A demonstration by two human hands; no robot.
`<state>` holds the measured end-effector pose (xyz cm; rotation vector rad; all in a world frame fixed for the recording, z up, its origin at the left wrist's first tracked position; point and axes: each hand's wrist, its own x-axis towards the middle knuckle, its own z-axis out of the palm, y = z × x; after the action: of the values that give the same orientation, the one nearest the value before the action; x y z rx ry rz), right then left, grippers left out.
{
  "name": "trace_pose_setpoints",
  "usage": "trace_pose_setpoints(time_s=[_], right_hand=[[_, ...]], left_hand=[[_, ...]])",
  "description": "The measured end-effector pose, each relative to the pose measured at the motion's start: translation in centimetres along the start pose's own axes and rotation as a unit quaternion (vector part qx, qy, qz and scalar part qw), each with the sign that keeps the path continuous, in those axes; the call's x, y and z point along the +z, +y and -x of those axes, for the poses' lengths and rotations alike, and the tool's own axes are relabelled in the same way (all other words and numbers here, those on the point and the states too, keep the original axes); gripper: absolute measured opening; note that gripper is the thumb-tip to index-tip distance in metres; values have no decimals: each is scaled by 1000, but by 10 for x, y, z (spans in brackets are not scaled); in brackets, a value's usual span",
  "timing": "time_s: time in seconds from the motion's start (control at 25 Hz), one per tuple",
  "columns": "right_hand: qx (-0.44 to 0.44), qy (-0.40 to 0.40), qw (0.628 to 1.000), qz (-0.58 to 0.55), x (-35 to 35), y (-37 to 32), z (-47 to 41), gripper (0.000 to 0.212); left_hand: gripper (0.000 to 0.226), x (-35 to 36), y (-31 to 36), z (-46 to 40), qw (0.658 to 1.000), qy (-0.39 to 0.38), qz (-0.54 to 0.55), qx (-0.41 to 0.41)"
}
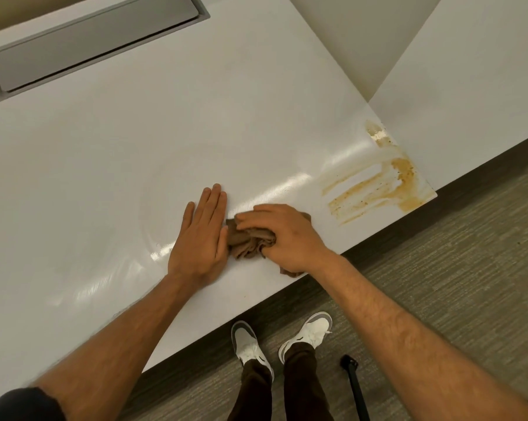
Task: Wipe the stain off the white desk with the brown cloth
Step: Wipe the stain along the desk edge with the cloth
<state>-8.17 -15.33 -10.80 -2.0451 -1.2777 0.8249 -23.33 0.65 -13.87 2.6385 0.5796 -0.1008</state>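
Observation:
A crumpled brown cloth (247, 240) lies on the white desk (111, 165) near its front edge. My right hand (284, 237) covers the cloth and grips it with curled fingers. My left hand (202, 235) lies flat on the desk just left of the cloth, fingers straight and together, its edge touching the cloth. A yellow-brown smeared stain (381, 180) spreads over the desk's right corner, well to the right of the cloth, with streaks running leftward.
A grey recessed cable tray with a lid (89, 41) sits in the desk at the far left. A second white surface (469, 80) adjoins on the right. Below the desk edge are grey carpet, my shoes (308, 332) and a black stick-like object (355, 387).

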Motion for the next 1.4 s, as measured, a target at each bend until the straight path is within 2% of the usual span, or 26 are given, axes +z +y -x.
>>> trace_pose_setpoints(time_s=[0.16,0.36,0.4,0.48,0.56,0.64,0.72,0.8,0.88,0.96,1.0,1.08,1.2,1.28,1.4], right_hand=[[-13,-31,999,0,26,-20,34,41],[-42,-95,995,-10,42,-29,73,38],[-21,-102,994,-44,38,-27,78,41],[77,-87,980,-160,20,-21,88,51],[168,-12,951,-258,-10,-15,92,62],[200,126,923,-303,-40,-8,88,67],[204,259,901,-282,-62,0,75,61],[206,334,887,-242,-70,9,58,51],[229,319,906,-158,-61,21,44,50],[264,255,930,30,-43,30,35,68],[273,249,925,89,-35,33,31,80],[283,281,912,97,-29,36,22,96],[265,315,910,58,-27,39,17,89],[219,290,931,28,-27,37,16,82],[152,202,967,-15,-24,31,20,75]], left_hand=[[67,0,0,2,1000,5,15,0],[70,-4,3,1,1000,1,13,-5],[71,-5,4,1,1000,0,14,-7],[72,-5,5,1,1000,-1,12,-6],[74,-4,3,0,1000,-2,7,-4],[78,-2,1,-1,1000,-4,1,0],[82,-1,1,0,1000,-1,-4,3],[84,-2,3,-1,1000,-2,-5,2],[83,-3,3,-1,1000,0,-9,0],[82,-2,3,-1,1000,0,-14,0],[82,-1,2,0,1000,1,-17,0],[81,0,1,-1,1000,4,-21,1],[78,0,1,-2,1000,3,-27,1],[76,0,2,-1,1000,6,-28,-1],[75,0,2,-2,1000,5,-26,0]])
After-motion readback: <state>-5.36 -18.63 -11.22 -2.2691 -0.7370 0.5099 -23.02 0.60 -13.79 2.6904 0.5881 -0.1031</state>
